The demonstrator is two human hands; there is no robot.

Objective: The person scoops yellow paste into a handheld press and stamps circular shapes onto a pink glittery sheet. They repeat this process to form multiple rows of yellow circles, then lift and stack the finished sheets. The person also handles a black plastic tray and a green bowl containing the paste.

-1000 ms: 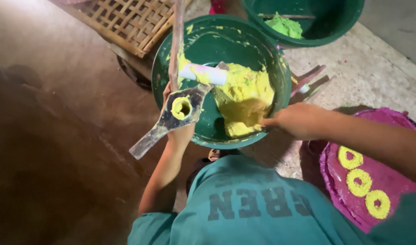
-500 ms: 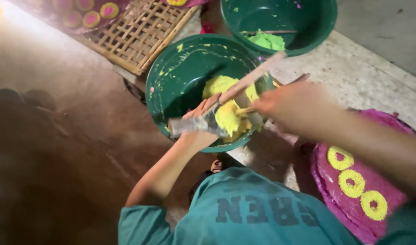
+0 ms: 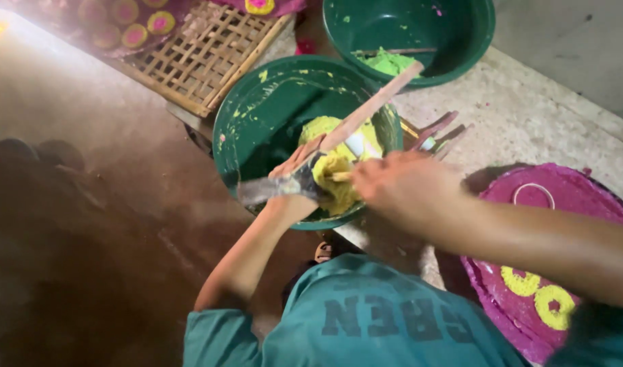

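My left hand (image 3: 294,178) grips a flat metal mould tool (image 3: 264,190) over the near rim of a green bowl (image 3: 257,102). The tool's ring end is packed with yellow paste (image 3: 332,170). My right hand (image 3: 400,187) is closed on a small stick (image 3: 339,177) whose tip touches that paste. A long wooden stick (image 3: 376,102) leans across the bowl just behind my left hand. More yellow paste (image 3: 317,126) lies inside the bowl.
A second green bowl (image 3: 461,41) with light green paste (image 3: 387,62) stands behind. A magenta tray (image 3: 570,197) with yellow rings (image 3: 522,282) lies at right. A bamboo lattice (image 3: 203,54) with coloured rings (image 3: 161,22) lies at back left. A few sticks (image 3: 437,132) rest between the bowls.
My right hand has come in from the right and met the mould tool. My left hand turned the tool from pointing down-left to nearly level over the bowl's rim.
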